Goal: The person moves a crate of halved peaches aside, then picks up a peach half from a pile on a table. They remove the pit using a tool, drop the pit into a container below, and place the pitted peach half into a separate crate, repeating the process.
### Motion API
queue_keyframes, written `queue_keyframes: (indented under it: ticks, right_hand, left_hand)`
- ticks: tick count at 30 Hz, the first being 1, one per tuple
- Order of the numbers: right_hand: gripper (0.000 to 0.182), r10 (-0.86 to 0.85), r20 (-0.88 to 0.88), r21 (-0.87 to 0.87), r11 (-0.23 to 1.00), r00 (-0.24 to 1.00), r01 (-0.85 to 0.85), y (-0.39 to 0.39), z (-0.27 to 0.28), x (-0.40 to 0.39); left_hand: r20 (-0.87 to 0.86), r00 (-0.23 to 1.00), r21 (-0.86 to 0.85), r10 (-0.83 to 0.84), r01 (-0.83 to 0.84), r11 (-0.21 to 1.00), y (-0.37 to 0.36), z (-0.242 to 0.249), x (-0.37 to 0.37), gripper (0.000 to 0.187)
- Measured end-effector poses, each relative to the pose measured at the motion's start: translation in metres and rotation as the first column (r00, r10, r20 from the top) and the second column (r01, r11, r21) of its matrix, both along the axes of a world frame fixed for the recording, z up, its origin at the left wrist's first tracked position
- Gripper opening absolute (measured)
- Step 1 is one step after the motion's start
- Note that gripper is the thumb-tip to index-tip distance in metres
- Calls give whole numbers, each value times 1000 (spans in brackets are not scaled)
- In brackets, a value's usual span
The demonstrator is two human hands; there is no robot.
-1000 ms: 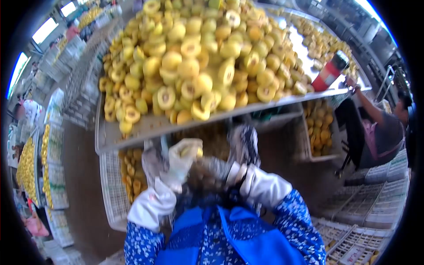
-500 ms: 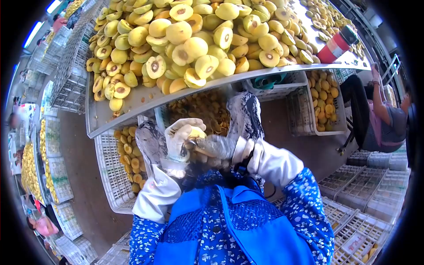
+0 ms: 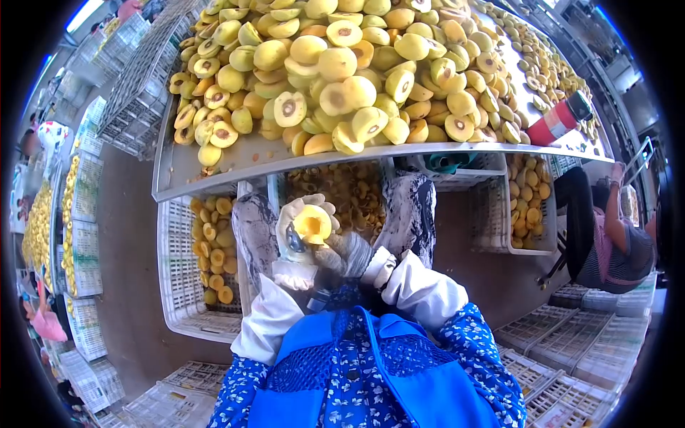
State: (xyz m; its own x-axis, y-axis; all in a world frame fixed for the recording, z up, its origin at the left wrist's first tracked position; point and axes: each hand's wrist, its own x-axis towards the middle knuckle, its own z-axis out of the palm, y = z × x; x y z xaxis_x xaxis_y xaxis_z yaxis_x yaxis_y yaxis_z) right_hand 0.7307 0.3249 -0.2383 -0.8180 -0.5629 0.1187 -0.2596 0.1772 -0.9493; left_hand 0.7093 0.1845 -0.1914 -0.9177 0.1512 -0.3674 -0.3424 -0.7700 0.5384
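Note:
My left hand (image 3: 291,232), in a pale glove with a dark patch at the thumb, is closed around a yellow peach half (image 3: 312,222). The cut face points up, with a smooth hollow at its centre. Just below and to the right is my right hand (image 3: 348,255) in a grey glove, smeared by motion, its fingers near the bottom of the peach half. Whether it holds a tool cannot be made out. Both hands are over my lap, in front of a crate of peach scraps (image 3: 349,196) between my knees.
A metal table (image 3: 235,170) ahead carries a big heap of peach halves (image 3: 335,64) and a red bottle (image 3: 553,125). Crates of peaches stand beneath it, including a white crate (image 3: 178,271) at left. Another person (image 3: 617,242) sits at right, near stacked crates (image 3: 578,335).
My left hand has turned the peach half face up, showing its hollow. My right hand has drawn back down and right from it. The view has shifted, so the table appears lower.

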Motion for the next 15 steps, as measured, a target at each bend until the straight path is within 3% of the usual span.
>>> queue_keyframes:
  ticks: [2, 4, 5, 6, 7, 8, 10, 11, 12, 13, 14, 15]
  right_hand:
    - [32, 120, -79, 35, 992, 990, -118, 6, 2, -7]
    - [27, 147, 22, -77, 986, 989, -145, 4, -1, -4]
    - [27, 153, 42, -116, 982, 987, -148, 1, -11, -4]
    - [26, 163, 63, -158, 976, 985, -151, -1, -19, -5]
    - [27, 162, 156, -152, 979, 974, -138, -3, 24, -5]
    - [26, 258, 167, -107, 964, 952, -242, -3, 52, -6]
    - [26, 450, 189, -21, 890, 873, -455, -3, 83, -16]
    - [23, 395, 9, -31, 918, 919, -395, -10, 69, -16]
    - [23, 307, 18, -41, 951, 952, -306, -15, 62, -18]
    - [23, 214, 23, -49, 976, 976, -213, -20, 58, -24]
    - [23, 117, 28, -56, 992, 993, -115, -23, 50, -29]
    - [25, -24, 375, -377, 909, 927, 176, -43, 1, -32]
  left_hand:
    - [58, 998, 141, -15, 7, 990, -2, 1, 0, 43]
    - [136, 988, 367, -73, 18, 930, -6, -8, 6, 42]
    - [83, 994, 367, -74, 38, 929, -9, -18, 2, 48]
    - [4, 1000, 362, -20, 17, 932, -16, -25, 1, 47]
    - [-72, 997, 357, 35, -7, 934, -21, -16, -1, 47]
    - [-150, 984, 353, 93, -34, 935, -27, -6, -4, 46]
    - [-62, 958, 404, 281, -234, 884, -72, 8, -16, 35]
    - [-90, 910, 431, 405, -331, 840, -85, 29, -16, 34]
    - [-169, 859, 371, 484, -399, 838, -106, 29, -16, 30]
    - [-203, 854, 111, 479, -466, 878, -134, 26, -13, 37]
    - [-261, 890, 96, 375, -362, 927, -159, 32, -8, 36]
    - [-250, 847, -469, 469, -530, 707, -187, 26, -12, 37]
